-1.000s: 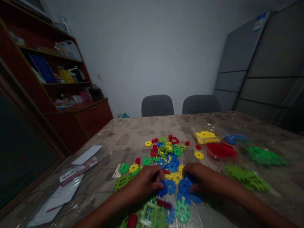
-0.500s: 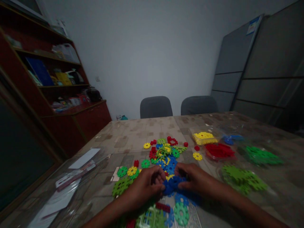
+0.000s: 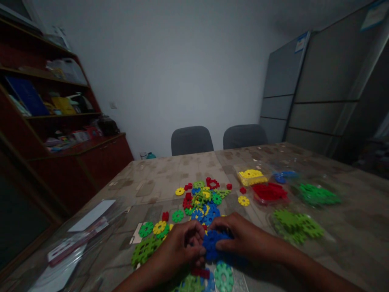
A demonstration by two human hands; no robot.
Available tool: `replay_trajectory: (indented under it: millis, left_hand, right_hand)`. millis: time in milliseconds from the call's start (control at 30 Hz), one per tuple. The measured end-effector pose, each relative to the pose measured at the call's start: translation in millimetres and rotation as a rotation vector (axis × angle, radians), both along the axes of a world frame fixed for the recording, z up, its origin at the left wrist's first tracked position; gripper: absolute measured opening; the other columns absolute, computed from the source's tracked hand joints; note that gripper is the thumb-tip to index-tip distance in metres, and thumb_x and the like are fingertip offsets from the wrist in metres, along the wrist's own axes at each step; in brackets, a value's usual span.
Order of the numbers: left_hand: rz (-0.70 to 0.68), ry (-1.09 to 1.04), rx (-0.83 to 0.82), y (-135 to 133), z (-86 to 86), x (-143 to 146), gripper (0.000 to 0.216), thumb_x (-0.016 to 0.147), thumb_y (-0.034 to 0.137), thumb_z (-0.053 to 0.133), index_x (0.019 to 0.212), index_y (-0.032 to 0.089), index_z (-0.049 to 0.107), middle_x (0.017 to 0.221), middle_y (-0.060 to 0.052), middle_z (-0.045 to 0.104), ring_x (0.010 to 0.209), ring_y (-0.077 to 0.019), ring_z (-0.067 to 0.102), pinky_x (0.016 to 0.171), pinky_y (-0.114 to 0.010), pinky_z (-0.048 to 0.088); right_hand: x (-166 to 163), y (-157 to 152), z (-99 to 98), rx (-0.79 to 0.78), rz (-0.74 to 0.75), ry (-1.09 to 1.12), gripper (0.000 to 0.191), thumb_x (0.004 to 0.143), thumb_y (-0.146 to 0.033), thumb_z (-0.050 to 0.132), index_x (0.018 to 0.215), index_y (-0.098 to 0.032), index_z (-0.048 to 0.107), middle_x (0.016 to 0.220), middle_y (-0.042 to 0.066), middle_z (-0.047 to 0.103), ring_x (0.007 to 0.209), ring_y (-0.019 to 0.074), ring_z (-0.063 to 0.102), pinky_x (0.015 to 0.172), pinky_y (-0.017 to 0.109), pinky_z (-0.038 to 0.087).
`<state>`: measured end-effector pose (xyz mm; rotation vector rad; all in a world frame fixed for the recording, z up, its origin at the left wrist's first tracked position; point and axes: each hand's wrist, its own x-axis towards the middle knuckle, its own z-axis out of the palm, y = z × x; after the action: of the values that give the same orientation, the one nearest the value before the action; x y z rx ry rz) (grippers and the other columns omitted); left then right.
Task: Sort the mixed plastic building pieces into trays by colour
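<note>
Several blue notched plastic building pieces (image 3: 212, 245) are clustered together between my two hands. My right hand (image 3: 235, 235) grips them from the right, its thumb across the front and fingers behind. On the other side, my left hand (image 3: 185, 245) is closed with curled fingers, thumb and fingertips at the cluster's left edge. Just below lie a green notched disc (image 3: 224, 276) and a red bar piece (image 3: 200, 273). A mixed pile of blue, red, green and yellow pieces (image 3: 200, 200) spreads beyond my hands.
Clear tubs at the right hold yellow pieces (image 3: 251, 176), red pieces (image 3: 270, 192), green pieces (image 3: 319, 194) and light green pieces (image 3: 298, 224). Plastic packaging with white cards (image 3: 77, 239) lies at the left. Two grey chairs (image 3: 192, 140) stand behind the patterned table (image 3: 170, 170).
The camera view has turned slightly right, so everything sits further left. The blue cluster has tilted to face me more, and my hands stay closed at it.
</note>
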<state>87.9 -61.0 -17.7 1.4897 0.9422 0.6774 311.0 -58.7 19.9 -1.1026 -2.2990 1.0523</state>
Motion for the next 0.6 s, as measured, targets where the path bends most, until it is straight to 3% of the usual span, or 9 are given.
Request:
replay_trajectory:
  millis: [167,333,467,600]
  left_hand:
    - [-0.008,-0.022,-0.015,-1,3.0,2,0.019,0.070,0.020,0.068,0.081,0.017,0.054,0.061,0.002,0.061,0.053,-0.0123,0.057,0.052,-0.023,0.042]
    - [0.022,-0.003,0.127,4,10.6,-8,0.023,0.080,0.033,0.069,0.095,0.017,0.061,0.081,-0.002,0.062,0.074,-0.0161,0.058,0.066,-0.028,0.044]
    - [0.050,0.068,0.179,11,18.4,-17,0.028,0.085,0.042,0.066,0.099,0.018,0.061,0.090,-0.004,0.062,0.085,-0.0192,0.057,0.073,-0.029,0.044]
    - [0.072,0.096,0.180,15,22.2,-17,0.035,0.083,0.050,0.066,0.098,0.019,0.059,0.086,-0.003,0.061,0.083,-0.0197,0.058,0.071,-0.028,0.044]
  right_hand:
    - [3,-2,4.1,0.049,-0.008,-0.028,0.032,0.077,-0.014,0.067,0.107,-0.024,0.070,0.093,0.001,0.070,0.085,0.0181,0.061,0.075,0.028,0.045]
    - [27,11,27.5,0.202,-0.102,-0.012,0.023,0.081,-0.018,0.063,0.103,-0.022,0.069,0.097,0.004,0.072,0.087,0.0197,0.064,0.078,0.030,0.047]
    - [98,42,54.8,0.389,-0.448,-0.087,0.031,0.084,-0.032,0.058,0.112,-0.020,0.065,0.106,0.010,0.071,0.090,0.0273,0.065,0.080,0.041,0.048]
    - [190,86,59.7,0.474,-0.708,-0.069,0.026,0.078,-0.038,0.063,0.099,-0.023,0.064,0.094,0.012,0.069,0.088,0.0348,0.063,0.079,0.048,0.046]
